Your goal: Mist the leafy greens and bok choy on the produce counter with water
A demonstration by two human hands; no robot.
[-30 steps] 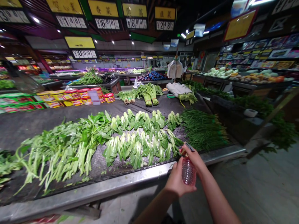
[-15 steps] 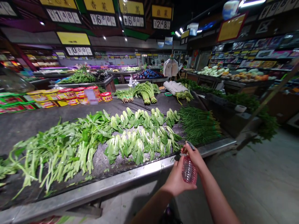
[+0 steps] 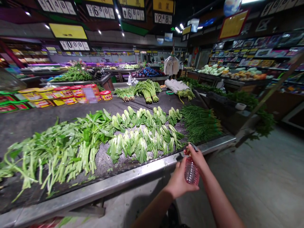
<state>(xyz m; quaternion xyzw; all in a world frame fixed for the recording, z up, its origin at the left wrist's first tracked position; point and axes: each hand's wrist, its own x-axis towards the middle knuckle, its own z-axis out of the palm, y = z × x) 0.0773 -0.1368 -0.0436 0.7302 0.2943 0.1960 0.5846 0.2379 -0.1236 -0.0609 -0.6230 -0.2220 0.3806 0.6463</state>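
Note:
Between my hands is a clear pinkish spray bottle [image 3: 191,172] with a ribbed body and a dark top, held over the metal front edge of the vegetable stand. My left hand [image 3: 178,181] is wrapped round its body from the left. At the top, the fingers of my right hand [image 3: 195,157] close round the neck and head, which they partly hide. Just beyond lie rows of bok choy [image 3: 140,147] on a mesh mat. Bundled thin green stalks [image 3: 200,123] rest to their right, and long-stemmed leafy greens [image 3: 71,152] spread out on the left.
A metal rim [image 3: 133,175] runs along the stand's front. Behind the greens sit stacked cans [image 3: 63,95], tied green bunches [image 3: 148,90] and a white-wrapped bundle [image 3: 178,87]. Price signs [image 3: 72,36] hang overhead. A slanting pole [image 3: 273,82] rises at right, above grey floor [image 3: 261,177].
The view has shifted slightly, with the signs now higher and the background a little further left. Both hands keep the same hold on the spray bottle.

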